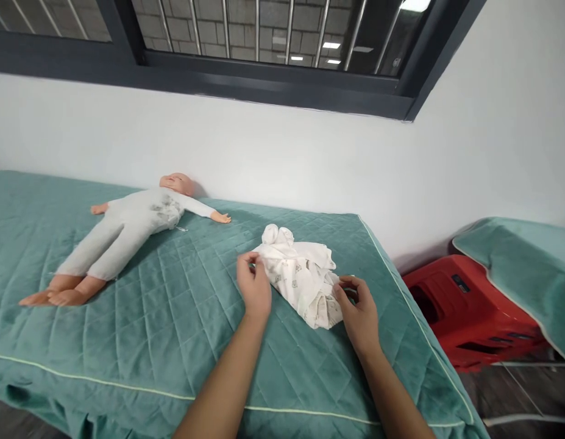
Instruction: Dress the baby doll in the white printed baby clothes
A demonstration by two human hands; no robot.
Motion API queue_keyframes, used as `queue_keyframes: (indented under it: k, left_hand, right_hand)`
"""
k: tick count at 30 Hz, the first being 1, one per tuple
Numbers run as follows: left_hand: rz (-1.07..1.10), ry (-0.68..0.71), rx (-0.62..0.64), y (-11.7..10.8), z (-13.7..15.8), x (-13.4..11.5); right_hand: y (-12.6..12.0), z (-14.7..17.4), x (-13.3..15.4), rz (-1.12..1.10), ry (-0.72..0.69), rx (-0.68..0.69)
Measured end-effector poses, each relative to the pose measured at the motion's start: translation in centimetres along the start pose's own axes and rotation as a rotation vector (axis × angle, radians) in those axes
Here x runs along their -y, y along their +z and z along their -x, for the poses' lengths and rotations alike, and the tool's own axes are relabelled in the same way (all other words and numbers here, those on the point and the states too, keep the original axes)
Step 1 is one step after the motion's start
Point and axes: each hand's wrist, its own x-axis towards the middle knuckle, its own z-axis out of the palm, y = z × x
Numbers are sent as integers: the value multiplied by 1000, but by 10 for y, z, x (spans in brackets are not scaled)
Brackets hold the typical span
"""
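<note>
A bunched white baby garment [298,274] with small printed figures lies on the green quilted cover [181,329]. Two rounded white bumps stick out at its far end. My left hand [255,285] pinches its left edge between thumb and fingers. On the opposite side, my right hand [361,311] has its thumb and fingers closed at the garment's right edge. Further left, a baby doll [136,213] rests on its back with arms spread, its cloth body white with a dark smudge at the chest.
Behind the bed runs a white wall [300,158] below a dark-framed window [273,79] with metal bars. To the right, past the bed's edge, sits a red plastic object [474,311], partly under another green cover [524,262].
</note>
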Motion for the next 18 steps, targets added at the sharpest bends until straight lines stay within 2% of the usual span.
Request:
queue_keyframes:
  k: [5, 7, 9, 13, 18]
  left_hand:
    - [-150, 233, 531, -1, 30, -17]
    - [-233, 317, 663, -8, 40, -21]
    - [-304, 338, 716, -18, 49, -22]
    - [-387, 319, 771, -37, 61, -22]
    - [-527, 287, 729, -37, 63, -22]
  right_hand:
    - [4, 8, -1, 109, -39, 177]
    - [4, 14, -2, 130, -34, 255]
    - [3, 18, -2, 135, -76, 346]
    - [2, 20, 2, 218, -246, 491]
    - [14, 18, 14, 346, -334, 545]
